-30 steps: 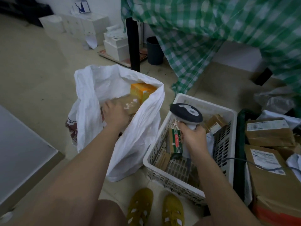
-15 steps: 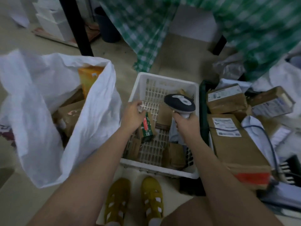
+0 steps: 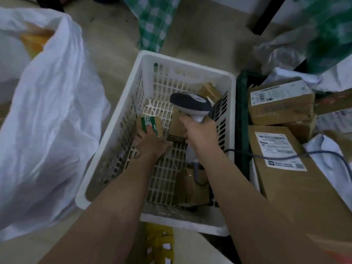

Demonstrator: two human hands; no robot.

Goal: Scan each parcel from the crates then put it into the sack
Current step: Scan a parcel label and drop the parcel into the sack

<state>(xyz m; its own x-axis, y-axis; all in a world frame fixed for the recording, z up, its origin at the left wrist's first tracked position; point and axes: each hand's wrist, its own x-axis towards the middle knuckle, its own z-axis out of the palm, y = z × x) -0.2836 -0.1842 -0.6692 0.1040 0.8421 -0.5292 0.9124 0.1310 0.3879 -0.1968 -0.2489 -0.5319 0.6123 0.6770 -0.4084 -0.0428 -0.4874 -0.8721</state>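
My left hand [image 3: 150, 143] reaches down into the white slatted crate [image 3: 182, 71] and grips a small brown parcel with a green label [image 3: 151, 123] near the crate's left wall. Just to the right, my right hand [image 3: 202, 134] is closed on the handle of a grey and white barcode scanner [image 3: 190, 104], whose head sits over the crate's middle. More small brown parcels [image 3: 192, 187] lie on the crate floor. The open white sack [image 3: 49, 111] stands to the left, an orange box [image 3: 34, 42] showing inside it.
A dark green crate [image 3: 242, 115] to the right holds large labelled cardboard boxes [image 3: 282, 103], with the scanner cable [image 3: 285, 157] trailing over them. A green checked cloth [image 3: 154, 21] hangs at the back. Yellow shoes [image 3: 160, 244] show below the white crate.
My left hand left the sack, crossed to the white crate and took hold of the green-labelled parcel. The view swung right and down. The scanner stays in my right hand.
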